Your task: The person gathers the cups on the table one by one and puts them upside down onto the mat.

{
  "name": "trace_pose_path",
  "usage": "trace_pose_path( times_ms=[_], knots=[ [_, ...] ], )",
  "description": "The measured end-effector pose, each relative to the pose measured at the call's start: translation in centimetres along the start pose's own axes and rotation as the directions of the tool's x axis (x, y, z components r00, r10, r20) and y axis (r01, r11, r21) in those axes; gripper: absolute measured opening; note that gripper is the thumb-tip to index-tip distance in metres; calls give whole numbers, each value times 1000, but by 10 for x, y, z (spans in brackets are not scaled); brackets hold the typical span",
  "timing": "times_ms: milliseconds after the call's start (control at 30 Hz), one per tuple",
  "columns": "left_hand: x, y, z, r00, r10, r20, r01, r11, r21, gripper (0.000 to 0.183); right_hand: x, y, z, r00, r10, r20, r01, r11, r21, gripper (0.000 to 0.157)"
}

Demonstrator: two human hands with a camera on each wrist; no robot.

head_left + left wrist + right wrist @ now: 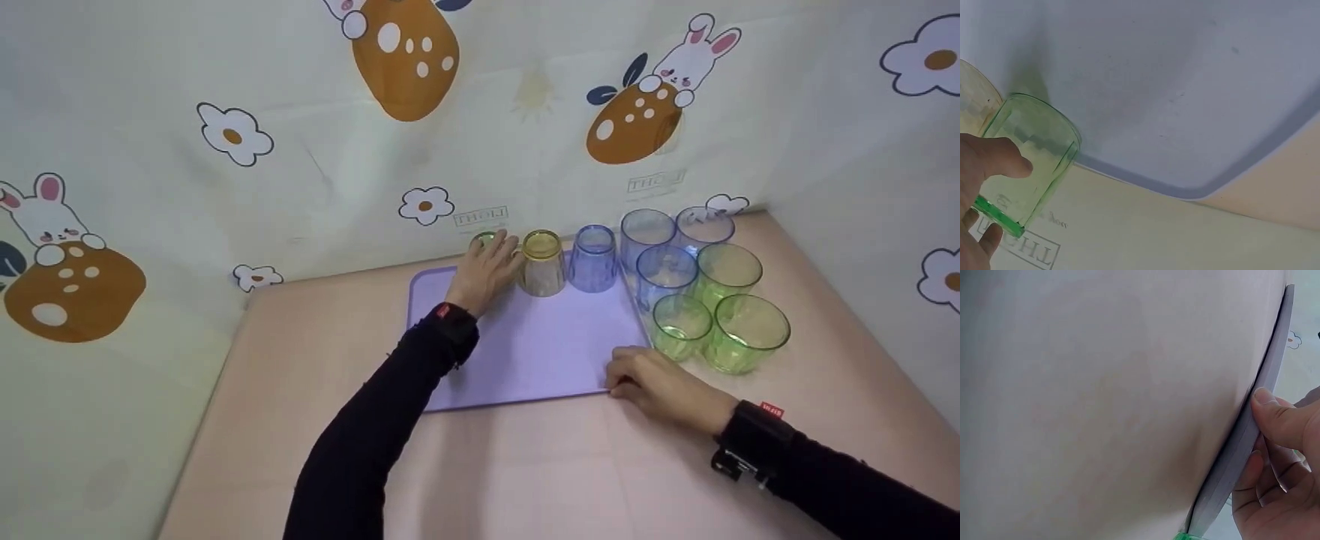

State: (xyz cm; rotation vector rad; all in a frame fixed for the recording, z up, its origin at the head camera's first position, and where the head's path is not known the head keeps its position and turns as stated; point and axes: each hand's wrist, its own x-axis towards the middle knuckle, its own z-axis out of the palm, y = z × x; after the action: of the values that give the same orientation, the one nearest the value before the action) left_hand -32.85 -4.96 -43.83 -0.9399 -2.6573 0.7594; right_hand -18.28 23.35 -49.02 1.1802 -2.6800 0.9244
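Observation:
At the tray's back edge, my left hand (pixel 486 274) holds a green glass (pixel 1036 152) that stands upside down, its thick base toward the fingers. In the left wrist view the thumb lies along its side; the head view shows only a bit of it. Just right of it, an upturned yellow glass (pixel 542 264) and an upturned blue glass (pixel 594 259) stand in a row on the purple tray (pixel 555 341). My right hand (pixel 660 386) grips the tray's near right corner, thumb on the rim (pixel 1241 439) and fingers curled at the edge.
Right of the tray, several upright glasses are grouped: blue glasses (pixel 666 271) at the back, green glasses (pixel 747 334) in front. A patterned wall cloth (pixel 337 180) rises right behind the tray. The pinkish table (pixel 300 360) runs along its left and front.

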Motion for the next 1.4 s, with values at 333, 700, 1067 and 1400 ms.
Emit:
trace_pose_path(
  times_ms=[333,700,1067,1400],
  knots=[
    [-22,-5,9,986,-38,-161,13,988,-153,72,0,0,-1,1000,5,6,-5,1000,22,26],
    [-72,0,21,954,-255,-158,133,831,-539,55,1,0,0,999,24,21,-25,999,21,25],
    [-124,5,31,894,-344,-287,105,783,-613,56,1,1,-3,1000,19,9,-20,999,45,27],
    [-156,32,32,961,-220,-168,41,714,-699,48,2,1,0,1000,5,16,-5,999,40,27]
  ],
)
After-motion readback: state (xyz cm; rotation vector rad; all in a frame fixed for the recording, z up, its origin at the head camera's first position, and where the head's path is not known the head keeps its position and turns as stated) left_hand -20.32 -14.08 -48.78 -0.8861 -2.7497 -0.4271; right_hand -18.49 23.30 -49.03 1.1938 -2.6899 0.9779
